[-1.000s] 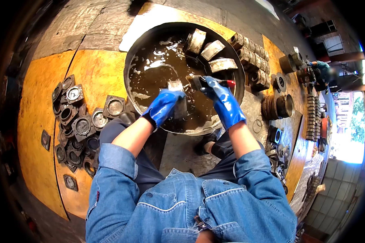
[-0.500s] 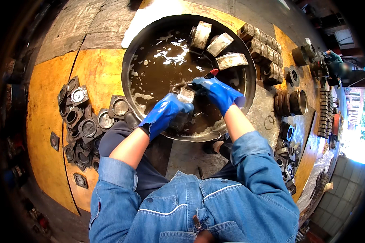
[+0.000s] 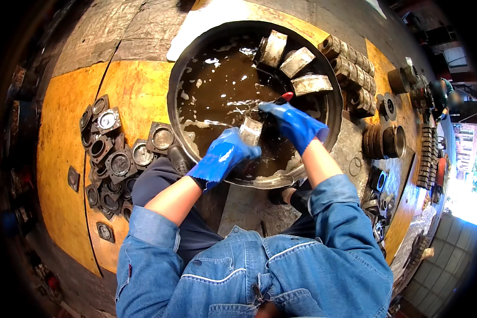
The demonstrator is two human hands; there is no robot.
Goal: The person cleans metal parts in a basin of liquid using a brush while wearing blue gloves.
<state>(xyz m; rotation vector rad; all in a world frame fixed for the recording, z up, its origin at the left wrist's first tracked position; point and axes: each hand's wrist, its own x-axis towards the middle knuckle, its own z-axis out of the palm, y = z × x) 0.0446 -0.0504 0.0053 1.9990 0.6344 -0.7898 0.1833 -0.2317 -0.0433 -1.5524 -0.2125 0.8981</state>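
Over brown, foamy liquid [image 3: 222, 87] in a wide round black tub [image 3: 173, 100], my left hand [image 3: 227, 155], in a blue rubber glove, grips a blocky metal part [image 3: 250, 130]. The part's pale, worn face points up, and its lower end is hidden by the glove and the dark liquid. My right hand [image 3: 298, 123], gloved alike, is closed around a tool with a red and black handle [image 3: 284, 98]. The tool's working end cannot be made out. Three similar metal blocks [image 3: 297, 62] rest along the tub's far right side.
Square metal pieces with round openings [image 3: 119, 164] lie heaped on the yellow board at left. Stacked metal castings [image 3: 353, 69] stand right of the tub, with metal rings [image 3: 384, 141] nearer me. Another person [image 3: 445, 98] is at the far right.
The held block shows more of its pale face. My right hand has drawn slightly apart from it with the tool. The whole view has shifted a little.
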